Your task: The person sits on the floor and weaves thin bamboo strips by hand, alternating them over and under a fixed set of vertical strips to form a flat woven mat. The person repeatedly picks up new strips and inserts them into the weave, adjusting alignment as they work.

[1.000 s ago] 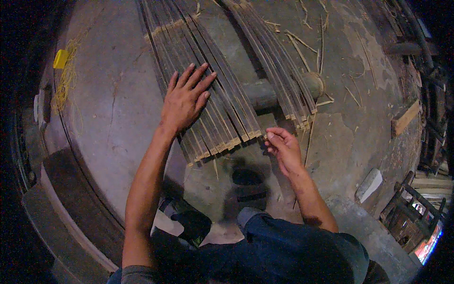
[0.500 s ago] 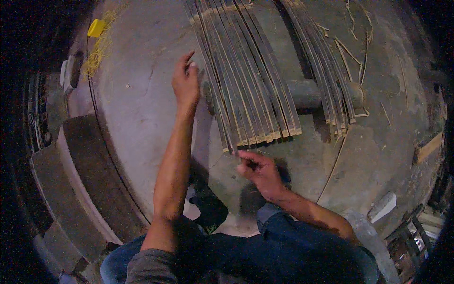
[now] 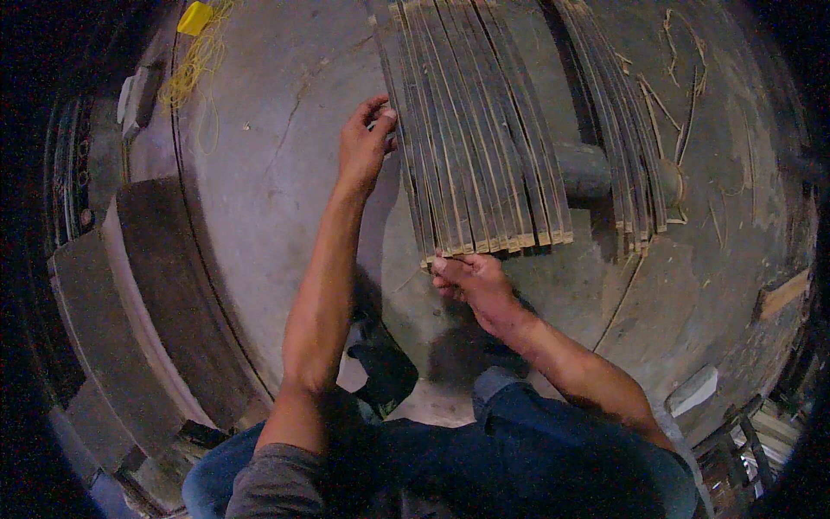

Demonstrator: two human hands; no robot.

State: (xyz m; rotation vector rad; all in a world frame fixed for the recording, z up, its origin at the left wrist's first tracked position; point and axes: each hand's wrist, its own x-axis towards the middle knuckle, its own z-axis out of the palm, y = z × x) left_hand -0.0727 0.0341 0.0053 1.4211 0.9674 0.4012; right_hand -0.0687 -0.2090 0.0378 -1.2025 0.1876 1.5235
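Long, thin dark strips with pale edges, apparently wood, lie side by side in a row (image 3: 484,147) in front of me. My left hand (image 3: 370,143) is at the row's left side, its fingers curled and its thumb pressed to the edge of the outermost strip (image 3: 408,164). At the near ends of the strips, my right hand (image 3: 484,290) pinches the end of a strip at the left corner between thumb and fingers. Its lower fingers are bent under and partly hidden.
A grey cylinder (image 3: 581,170) runs crosswise beneath the strips. A second bundle of strips (image 3: 627,147) lies to the right, with loose slivers (image 3: 661,104) beyond it. Yellow string (image 3: 186,82) and a yellow piece (image 3: 195,17) lie far left. Large curved brown slabs (image 3: 173,268) stand at left.
My left hand has come right to the edge of the outermost strip. My right hand has risen slightly and closed on a strip's near end. The view has shifted a little.
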